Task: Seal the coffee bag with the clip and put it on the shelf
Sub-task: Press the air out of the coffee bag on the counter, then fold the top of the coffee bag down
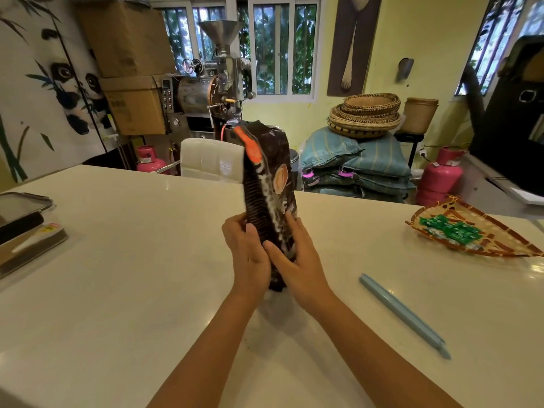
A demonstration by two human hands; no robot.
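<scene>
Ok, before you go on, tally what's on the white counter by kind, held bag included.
Coffee bag, held upright in both hands: 1
Orange clip at the bag's top: 1
Blue clip lying loose: 1
Woven tray with green packets: 1
Lidded container at the left edge: 1
Total: 5

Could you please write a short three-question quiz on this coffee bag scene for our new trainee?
1. True or false: an orange clip sits near the top of the coffee bag.
2. Which hands grip the bag? A) left only B) right only C) both
3. What long object lies on the counter to the person's right?

Key:
1. True.
2. C: the left hand and right hand both hold its lower part.
3. A light blue clip, lying apart from the bag.
</scene>
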